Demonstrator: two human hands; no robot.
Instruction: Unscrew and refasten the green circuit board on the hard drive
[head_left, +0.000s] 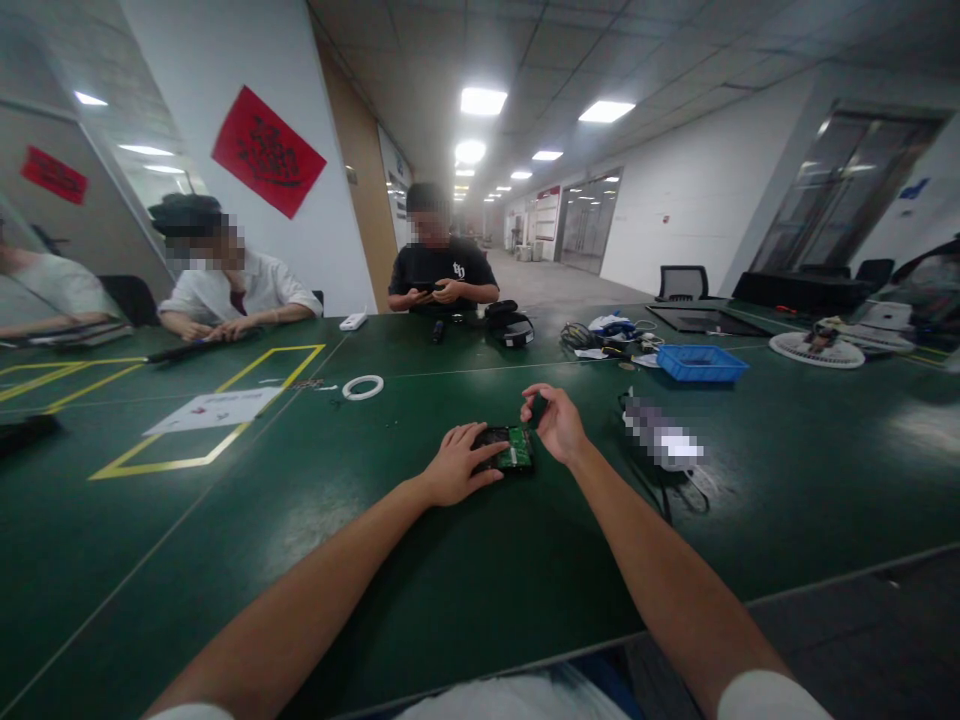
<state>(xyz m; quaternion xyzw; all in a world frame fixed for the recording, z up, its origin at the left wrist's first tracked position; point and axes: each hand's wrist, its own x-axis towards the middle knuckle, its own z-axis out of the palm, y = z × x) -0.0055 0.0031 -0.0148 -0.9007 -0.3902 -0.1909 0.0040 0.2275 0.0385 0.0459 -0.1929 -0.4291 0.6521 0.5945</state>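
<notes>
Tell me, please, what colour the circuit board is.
The circuit board is green, as the head view shows.

- Saw a smooth, semi-gloss top on the bench, catching pale patches of light.
- Made out a smooth face with a slight sheen on the green circuit board.
- Found smooth, plastic-looking walls on the blue tray and a similar finish on the white ring.
- Noted matt paper in the red wall sign, smooth paper in the white sheet.
- Spotted matt cloth in the black T-shirt.
</notes>
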